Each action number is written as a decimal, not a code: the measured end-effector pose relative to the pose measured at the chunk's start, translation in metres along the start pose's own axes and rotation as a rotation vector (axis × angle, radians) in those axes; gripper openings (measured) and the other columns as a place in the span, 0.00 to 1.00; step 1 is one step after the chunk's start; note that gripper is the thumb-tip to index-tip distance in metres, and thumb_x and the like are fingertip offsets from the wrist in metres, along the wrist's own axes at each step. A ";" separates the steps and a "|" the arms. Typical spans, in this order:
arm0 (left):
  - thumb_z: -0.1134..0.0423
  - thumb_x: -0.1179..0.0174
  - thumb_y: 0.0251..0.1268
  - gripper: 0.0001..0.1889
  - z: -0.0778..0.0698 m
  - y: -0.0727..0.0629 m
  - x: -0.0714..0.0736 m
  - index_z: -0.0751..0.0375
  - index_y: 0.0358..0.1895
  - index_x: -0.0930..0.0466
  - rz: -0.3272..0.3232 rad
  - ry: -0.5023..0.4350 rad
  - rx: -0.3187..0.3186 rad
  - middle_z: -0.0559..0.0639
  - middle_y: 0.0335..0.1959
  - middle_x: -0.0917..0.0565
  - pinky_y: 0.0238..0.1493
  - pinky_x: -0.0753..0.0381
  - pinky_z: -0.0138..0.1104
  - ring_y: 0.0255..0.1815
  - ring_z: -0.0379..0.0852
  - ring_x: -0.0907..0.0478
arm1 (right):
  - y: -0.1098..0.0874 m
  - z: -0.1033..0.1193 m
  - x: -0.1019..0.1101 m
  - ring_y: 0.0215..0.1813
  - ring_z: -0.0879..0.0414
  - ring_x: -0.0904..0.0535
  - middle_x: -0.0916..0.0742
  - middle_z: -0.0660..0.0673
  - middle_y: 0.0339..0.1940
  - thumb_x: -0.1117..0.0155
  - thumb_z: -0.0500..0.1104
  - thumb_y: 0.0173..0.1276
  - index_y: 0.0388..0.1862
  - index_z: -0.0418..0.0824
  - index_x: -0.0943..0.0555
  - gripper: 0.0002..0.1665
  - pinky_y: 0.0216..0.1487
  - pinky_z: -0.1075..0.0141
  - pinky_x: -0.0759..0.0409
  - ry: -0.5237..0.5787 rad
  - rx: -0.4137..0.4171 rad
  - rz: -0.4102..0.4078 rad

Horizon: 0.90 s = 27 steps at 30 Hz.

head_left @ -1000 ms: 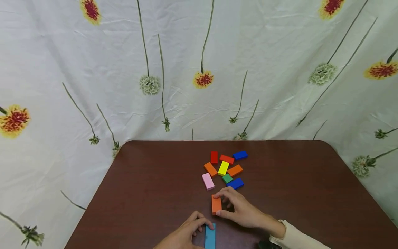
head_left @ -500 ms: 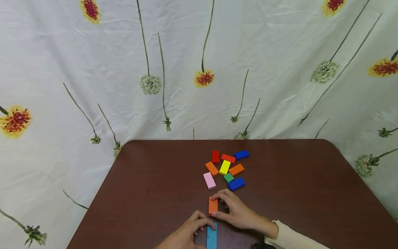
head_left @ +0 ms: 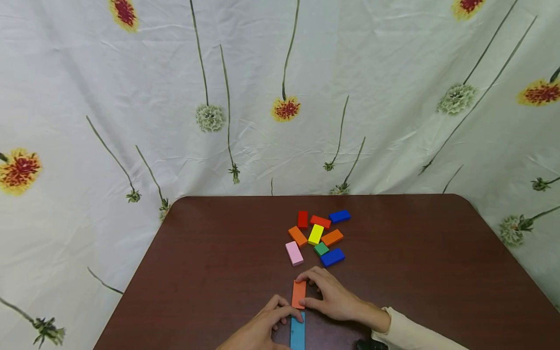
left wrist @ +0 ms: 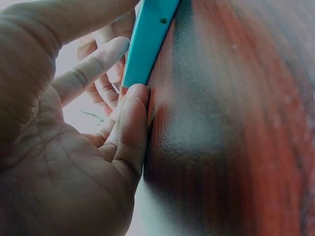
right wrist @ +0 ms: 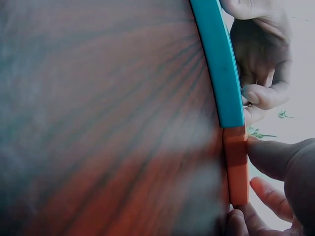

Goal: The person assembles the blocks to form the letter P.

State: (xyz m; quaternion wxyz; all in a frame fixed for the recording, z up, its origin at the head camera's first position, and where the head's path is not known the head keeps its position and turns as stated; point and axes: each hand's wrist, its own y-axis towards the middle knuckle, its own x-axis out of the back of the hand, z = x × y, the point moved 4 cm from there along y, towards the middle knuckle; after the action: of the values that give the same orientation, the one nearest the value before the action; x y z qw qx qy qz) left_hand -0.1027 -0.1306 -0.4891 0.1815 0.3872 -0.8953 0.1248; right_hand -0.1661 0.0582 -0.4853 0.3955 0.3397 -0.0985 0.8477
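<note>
My right hand [head_left: 334, 296] pinches an orange rectangular block [head_left: 299, 294] lengthwise, fingers at its far end and thumb near its near end. Directly in front of it lies a longer light-blue block [head_left: 298, 335], in line with the orange one. My left hand [head_left: 267, 325] holds the light-blue block from the left, index fingertip on its far end. In the right wrist view the orange block [right wrist: 238, 167] meets the end of the light-blue block [right wrist: 219, 69]. The left wrist view has the left hand's fingers [left wrist: 133, 123] around the end of the light-blue block [left wrist: 150, 44].
Beyond the hands lies a loose group of blocks: pink [head_left: 294, 253], green [head_left: 321, 249], yellow [head_left: 316, 234], and several blue, orange and red ones. The dark brown table [head_left: 197, 272] ends at a flower-printed cloth [head_left: 245, 78]. A black object [head_left: 371, 344] sits below the right wrist.
My right hand has slid the orange block slightly left and toward me, closing its gap to the light-blue block. The left hand stays on the light-blue block.
</note>
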 end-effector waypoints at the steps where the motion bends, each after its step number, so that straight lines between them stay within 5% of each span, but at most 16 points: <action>1: 0.53 0.26 0.57 0.23 0.000 0.000 0.000 0.49 0.56 0.21 -0.001 0.004 0.000 0.44 0.46 0.34 0.39 0.32 0.24 0.41 0.31 0.35 | 0.000 0.000 0.000 0.47 0.60 0.29 0.21 0.53 0.51 0.34 0.51 0.71 0.59 0.48 0.24 0.21 0.49 0.68 0.27 0.002 -0.002 0.008; 14: 0.58 0.25 0.56 0.24 -0.001 0.002 0.001 0.51 0.56 0.20 0.015 -0.014 0.034 0.45 0.45 0.36 0.39 0.33 0.25 0.41 0.31 0.36 | -0.001 0.001 0.001 0.50 0.60 0.29 0.21 0.52 0.54 0.35 0.51 0.72 0.61 0.50 0.24 0.20 0.53 0.65 0.28 0.028 -0.004 0.069; 27: 0.57 0.26 0.58 0.23 -0.001 0.001 0.000 0.51 0.57 0.21 0.009 0.002 -0.002 0.45 0.46 0.36 0.39 0.32 0.24 0.41 0.31 0.36 | 0.000 0.000 0.000 0.51 0.61 0.29 0.21 0.55 0.55 0.34 0.52 0.71 0.60 0.51 0.24 0.21 0.54 0.65 0.28 0.023 -0.026 0.070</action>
State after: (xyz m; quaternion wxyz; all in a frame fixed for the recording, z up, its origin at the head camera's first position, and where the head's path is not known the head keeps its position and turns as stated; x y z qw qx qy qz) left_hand -0.1032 -0.1299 -0.4882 0.1824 0.3830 -0.8969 0.1250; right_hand -0.1660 0.0584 -0.4855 0.3713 0.3209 -0.1168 0.8634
